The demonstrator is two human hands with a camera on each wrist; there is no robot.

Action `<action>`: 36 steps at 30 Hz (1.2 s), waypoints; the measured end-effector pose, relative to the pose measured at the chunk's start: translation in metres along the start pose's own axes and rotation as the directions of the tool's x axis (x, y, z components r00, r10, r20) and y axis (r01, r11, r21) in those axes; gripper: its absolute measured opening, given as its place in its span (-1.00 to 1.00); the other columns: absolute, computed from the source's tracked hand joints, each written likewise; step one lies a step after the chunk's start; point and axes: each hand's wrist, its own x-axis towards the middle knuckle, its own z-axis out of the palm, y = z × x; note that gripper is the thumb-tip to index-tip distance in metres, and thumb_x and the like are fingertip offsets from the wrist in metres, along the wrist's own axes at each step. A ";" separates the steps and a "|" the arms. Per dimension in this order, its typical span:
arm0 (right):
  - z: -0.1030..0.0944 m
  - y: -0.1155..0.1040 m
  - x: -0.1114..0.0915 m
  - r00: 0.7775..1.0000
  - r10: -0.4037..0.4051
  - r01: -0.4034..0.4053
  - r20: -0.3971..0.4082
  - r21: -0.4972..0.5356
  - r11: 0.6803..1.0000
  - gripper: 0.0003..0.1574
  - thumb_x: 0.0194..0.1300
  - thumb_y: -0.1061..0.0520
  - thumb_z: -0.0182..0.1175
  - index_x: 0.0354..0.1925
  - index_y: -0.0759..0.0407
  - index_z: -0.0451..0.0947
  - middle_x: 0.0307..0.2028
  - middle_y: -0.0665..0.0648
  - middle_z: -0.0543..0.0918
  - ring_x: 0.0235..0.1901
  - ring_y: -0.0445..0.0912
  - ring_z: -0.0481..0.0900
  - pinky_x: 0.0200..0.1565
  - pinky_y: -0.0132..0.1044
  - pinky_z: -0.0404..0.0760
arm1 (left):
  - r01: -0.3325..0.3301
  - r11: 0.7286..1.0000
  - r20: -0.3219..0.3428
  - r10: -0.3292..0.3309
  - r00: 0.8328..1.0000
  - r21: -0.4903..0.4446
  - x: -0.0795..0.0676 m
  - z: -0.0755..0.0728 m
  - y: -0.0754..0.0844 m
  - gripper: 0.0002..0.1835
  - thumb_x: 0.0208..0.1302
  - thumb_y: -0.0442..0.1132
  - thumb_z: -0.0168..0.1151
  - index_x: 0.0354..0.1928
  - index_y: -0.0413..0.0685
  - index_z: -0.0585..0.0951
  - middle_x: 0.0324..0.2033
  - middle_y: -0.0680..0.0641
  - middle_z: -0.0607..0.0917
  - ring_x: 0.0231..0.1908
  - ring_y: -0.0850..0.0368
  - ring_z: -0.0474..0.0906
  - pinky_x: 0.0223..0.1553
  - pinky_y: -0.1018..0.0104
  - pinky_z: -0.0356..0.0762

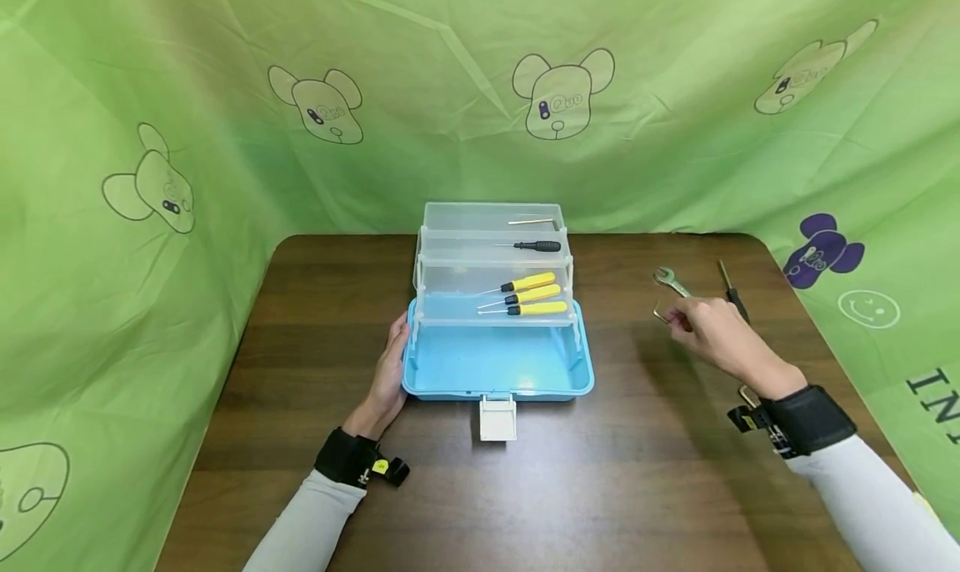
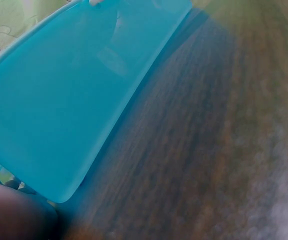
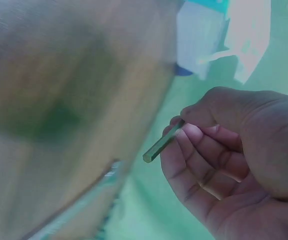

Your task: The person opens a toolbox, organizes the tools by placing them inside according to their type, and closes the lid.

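Note:
A blue toolbox stands raised open on the table, its clear tiered trays fanned out toward the back. My left hand rests against the box's left side, fingers along the rim; the left wrist view shows the blue wall close by. Off to the right, my right hand pinches a hex key between thumb and fingers, its six-sided end sticking out. Just behind that hand lie a wrench and a black-handled screwdriver.
Three yellow-handled screwdrivers lie in the lower trays. Above them are a small black screwdriver and another hex key. A white latch hangs at the box front. Green cloth surrounds the brown table.

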 end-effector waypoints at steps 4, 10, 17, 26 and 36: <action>-0.011 -0.008 0.021 0.997 -0.073 0.073 0.015 -0.002 0.997 -0.79 0.08 0.47 0.35 -0.32 0.24 0.72 -0.50 -0.01 0.66 -0.52 -0.22 0.48 -0.51 -0.22 0.49 | 0.003 1.000 -0.003 -0.003 1.000 -0.001 -0.001 0.000 0.000 -0.39 0.79 -0.04 -0.40 0.70 -0.06 -0.10 0.67 -0.14 -0.02 0.63 -0.04 -0.11 0.63 -0.08 -0.18; -0.023 -0.018 0.049 0.992 -0.127 0.127 0.026 0.011 0.992 -0.79 0.10 0.47 0.37 -0.29 0.26 0.71 -0.46 0.01 0.65 -0.49 -0.22 0.50 -0.48 -0.21 0.51 | 0.013 1.000 -0.002 -0.013 1.000 0.019 -0.002 -0.002 0.001 -0.39 0.79 -0.03 -0.43 0.70 -0.06 -0.13 0.68 -0.14 -0.06 0.64 -0.03 -0.15 0.63 -0.08 -0.20; -0.033 -0.028 0.076 0.987 -0.158 0.158 0.037 -0.005 0.987 -0.81 0.15 0.46 0.34 -0.27 0.27 0.70 -0.41 0.09 0.70 -0.46 -0.13 0.60 -0.43 -0.14 0.58 | 0.016 0.999 -0.003 -0.016 1.000 0.036 -0.002 -0.001 0.003 -0.39 0.78 -0.04 -0.43 0.70 -0.06 -0.13 0.68 -0.16 -0.06 0.65 -0.05 -0.16 0.63 -0.08 -0.20; -0.040 -0.038 0.117 0.978 -0.198 0.197 0.071 0.018 0.980 -0.85 0.22 0.44 0.39 -0.22 0.32 0.72 -0.36 0.16 0.74 -0.42 -0.05 0.66 -0.37 -0.04 0.66 | 0.017 0.999 0.001 -0.017 1.000 0.031 -0.001 -0.002 0.003 -0.40 0.78 -0.03 -0.45 0.70 -0.03 -0.12 0.68 -0.13 -0.05 0.64 -0.03 -0.15 0.63 -0.07 -0.21; -0.036 -0.050 0.159 0.973 -0.218 0.215 0.077 0.041 0.976 -0.84 0.30 0.43 0.29 -0.18 0.32 0.75 -0.26 0.20 0.78 -0.38 -0.03 0.66 -0.30 -0.03 0.67 | 0.019 1.000 0.000 -0.019 1.000 0.022 0.000 0.000 0.001 -0.39 0.78 -0.02 -0.43 0.70 -0.03 -0.12 0.68 -0.12 -0.07 0.65 -0.02 -0.19 0.63 -0.05 -0.23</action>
